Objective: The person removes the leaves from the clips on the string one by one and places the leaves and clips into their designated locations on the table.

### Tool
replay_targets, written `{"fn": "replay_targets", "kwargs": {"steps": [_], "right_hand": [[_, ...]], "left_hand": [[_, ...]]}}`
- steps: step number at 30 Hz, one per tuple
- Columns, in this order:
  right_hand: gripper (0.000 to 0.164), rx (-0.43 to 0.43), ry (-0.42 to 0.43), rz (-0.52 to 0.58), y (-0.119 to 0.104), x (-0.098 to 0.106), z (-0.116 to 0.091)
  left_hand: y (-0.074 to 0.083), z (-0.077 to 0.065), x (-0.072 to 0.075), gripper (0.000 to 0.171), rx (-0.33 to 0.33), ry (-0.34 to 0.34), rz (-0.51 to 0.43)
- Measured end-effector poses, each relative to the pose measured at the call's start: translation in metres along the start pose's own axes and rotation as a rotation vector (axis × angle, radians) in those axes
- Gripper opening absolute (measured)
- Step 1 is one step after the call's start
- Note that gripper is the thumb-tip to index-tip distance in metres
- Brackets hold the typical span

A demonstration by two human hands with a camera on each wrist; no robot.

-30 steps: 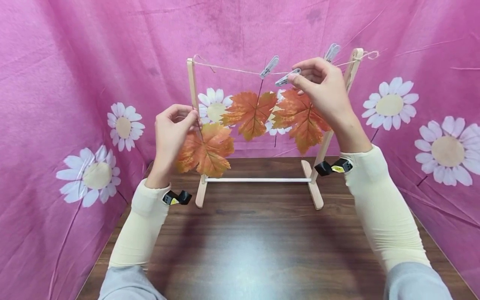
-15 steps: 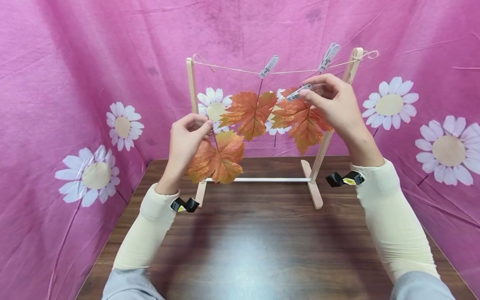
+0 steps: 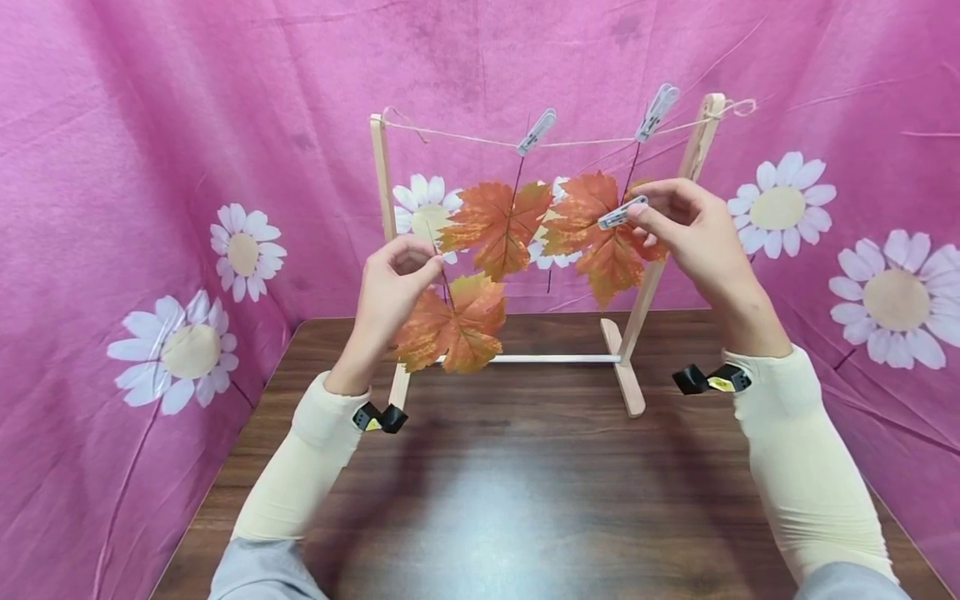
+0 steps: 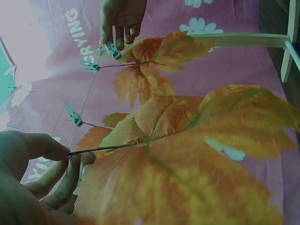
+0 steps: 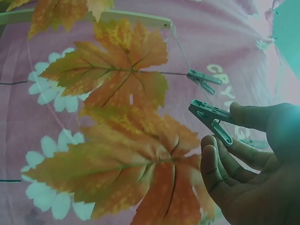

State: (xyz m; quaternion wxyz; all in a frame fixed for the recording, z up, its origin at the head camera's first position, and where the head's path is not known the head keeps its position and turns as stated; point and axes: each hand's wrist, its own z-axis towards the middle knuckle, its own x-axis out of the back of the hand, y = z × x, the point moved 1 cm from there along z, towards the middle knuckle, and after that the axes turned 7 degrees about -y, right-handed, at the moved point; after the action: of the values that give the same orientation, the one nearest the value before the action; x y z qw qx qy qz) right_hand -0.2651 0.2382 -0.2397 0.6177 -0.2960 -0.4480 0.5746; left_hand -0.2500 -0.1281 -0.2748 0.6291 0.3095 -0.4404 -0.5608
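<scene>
My left hand pinches the thin dark stem of an orange-yellow artificial maple leaf, which hangs below the fingertips; the left wrist view shows thumb and fingers on the stem. My right hand holds a grey clothespin by its handle end between thumb and fingers, in front of the right-hand hanging leaf. Another maple leaf hangs in the middle. Each hanging leaf is held by its stem at the string, one by a clothespin, the other by a second clothespin.
The string spans a wooden stand with a left post, a right post and a white crossbar. It stands on a dark wood table. A pink cloth with white daisies surrounds the table.
My left hand has moved right and down with its leaf, out from beside the left post. My right hand has lowered from the string and shifted right, still holding the clothespin.
</scene>
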Motion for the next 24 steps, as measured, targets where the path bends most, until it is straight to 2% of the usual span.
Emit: {"fn": "replay_targets", "kwargs": {"steps": [5, 11, 16, 20, 24], "right_hand": [[0.031, -0.012, 0.002, -0.014, 0.010, 0.010, -0.007], [0.023, 0.001, 0.005, 0.000, 0.021, 0.022, -0.017], [0.020, -0.002, 0.008, -0.003, 0.032, 0.033, -0.026], [0.018, -0.012, 0.002, 0.060, 0.041, 0.041, -0.035], [0.016, -0.026, -0.003, 0.127, 0.050, 0.048, -0.044]], "left_hand": [[-0.006, -0.001, -0.006, 0.015, -0.015, -0.039, -0.045], [-0.012, -0.004, -0.013, 0.008, -0.011, -0.053, -0.078], [-0.019, -0.007, -0.017, 0.009, 0.015, -0.080, -0.113], [-0.023, -0.011, -0.020, 0.009, 0.049, -0.100, -0.136], [-0.026, -0.014, -0.023, 0.011, 0.083, -0.112, -0.235]]}}
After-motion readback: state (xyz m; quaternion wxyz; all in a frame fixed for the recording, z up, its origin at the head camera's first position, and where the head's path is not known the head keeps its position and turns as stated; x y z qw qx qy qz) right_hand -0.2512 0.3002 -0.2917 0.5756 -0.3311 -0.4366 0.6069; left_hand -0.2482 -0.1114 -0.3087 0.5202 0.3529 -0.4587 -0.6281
